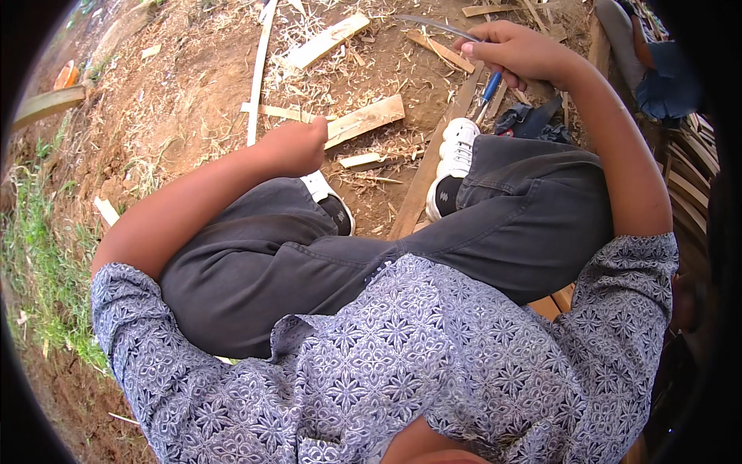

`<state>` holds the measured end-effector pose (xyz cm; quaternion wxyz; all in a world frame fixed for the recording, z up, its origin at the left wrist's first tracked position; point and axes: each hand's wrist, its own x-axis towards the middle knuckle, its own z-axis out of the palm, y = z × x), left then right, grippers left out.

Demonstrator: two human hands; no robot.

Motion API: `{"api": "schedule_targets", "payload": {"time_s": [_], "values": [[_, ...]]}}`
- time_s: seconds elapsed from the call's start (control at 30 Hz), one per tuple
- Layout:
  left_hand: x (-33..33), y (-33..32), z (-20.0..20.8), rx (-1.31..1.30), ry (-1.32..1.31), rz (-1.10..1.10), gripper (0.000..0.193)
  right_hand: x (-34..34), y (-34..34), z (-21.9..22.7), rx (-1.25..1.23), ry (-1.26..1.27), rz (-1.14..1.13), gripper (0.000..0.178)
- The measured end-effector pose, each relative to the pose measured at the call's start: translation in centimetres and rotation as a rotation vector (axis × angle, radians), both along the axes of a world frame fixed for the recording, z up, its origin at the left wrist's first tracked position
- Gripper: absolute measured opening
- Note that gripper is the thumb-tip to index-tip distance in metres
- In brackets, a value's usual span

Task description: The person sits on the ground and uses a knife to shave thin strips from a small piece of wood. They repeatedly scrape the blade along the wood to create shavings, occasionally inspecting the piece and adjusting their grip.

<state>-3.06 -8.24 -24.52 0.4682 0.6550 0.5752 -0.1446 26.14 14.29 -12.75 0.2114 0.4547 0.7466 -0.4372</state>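
My right hand [519, 56] is closed at the upper right around a knife, its handle hidden in the fingers. A long, thin, slightly curved metal blade [442, 25] points left from it. Just below that hand, a blue-handled tool [491, 87] slants down toward my right shoe; its kind is unclear. My left hand [300, 147] is a closed fist above my left shoe. Whatever it holds, if anything, is hidden. Right beside the fist lies a flat wooden board [365, 122]. A long pale wood strip [261, 69] runs up and away behind my left forearm.
Shavings and more wood pieces [328, 40] cover the brown soil. A long plank [421, 189] passes between my white shoes [459, 151]. Green grass [50, 263] grows at left. Another person's dark clothing [668, 81] shows at upper right, above stacked strips [693, 174].
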Motion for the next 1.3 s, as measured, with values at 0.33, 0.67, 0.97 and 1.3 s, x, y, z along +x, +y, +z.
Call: {"api": "schedule_targets", "payload": {"time_s": [0.33,0.67,0.97,1.3], "values": [[1.3,1.6,1.2,-0.183,-0.131,0.121,0.040,0.6,-0.8,1.1,-0.046,0.051,-0.061,0.042],[2.2,3.3,3.6,-0.324,-0.231,0.246,0.051,1.2,-0.9,2.1,-0.033,0.024,-0.047,0.044],[1.7,3.1,3.9,-0.366,-0.289,0.254,0.055,0.2,-0.3,4.2,-0.141,-0.036,-0.029,0.039],[0.2,1.2,3.4,-0.388,-0.576,0.354,0.058,-1.1,0.1,3.7,-0.049,-0.068,0.025,0.046]]}}
